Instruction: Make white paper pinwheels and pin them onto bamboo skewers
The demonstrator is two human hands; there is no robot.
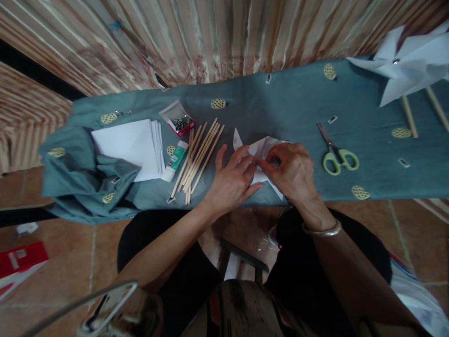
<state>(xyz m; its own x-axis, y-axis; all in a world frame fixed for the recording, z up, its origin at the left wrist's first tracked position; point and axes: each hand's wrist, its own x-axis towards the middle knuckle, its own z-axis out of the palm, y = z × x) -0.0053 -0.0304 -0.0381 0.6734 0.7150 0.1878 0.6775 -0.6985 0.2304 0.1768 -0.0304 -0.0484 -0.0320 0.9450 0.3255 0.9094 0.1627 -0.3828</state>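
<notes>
A white paper pinwheel (262, 146) with folded points lies on the blue-green cloth, partly covered by both hands. My left hand (231, 180) rests on its left side, fingers spread, fingertips near the middle. From the right, my right hand (293, 171) pinches at the middle of the paper with thumb and forefinger; whether a small pin is between them is hidden. Just left of my left hand lie several thin wooden sticks (203, 157). Green-handled scissors (338, 157) lie to the right of my right hand, blades pointing away.
Left of the sticks are a glue stick (175, 160), a small open box of metal pins (179, 121) and a stack of white paper (128, 145). Finished pinwheels (403, 65) on sticks lie at the far right. A striped curtain (217, 37) hangs behind the cloth-covered table (294, 107).
</notes>
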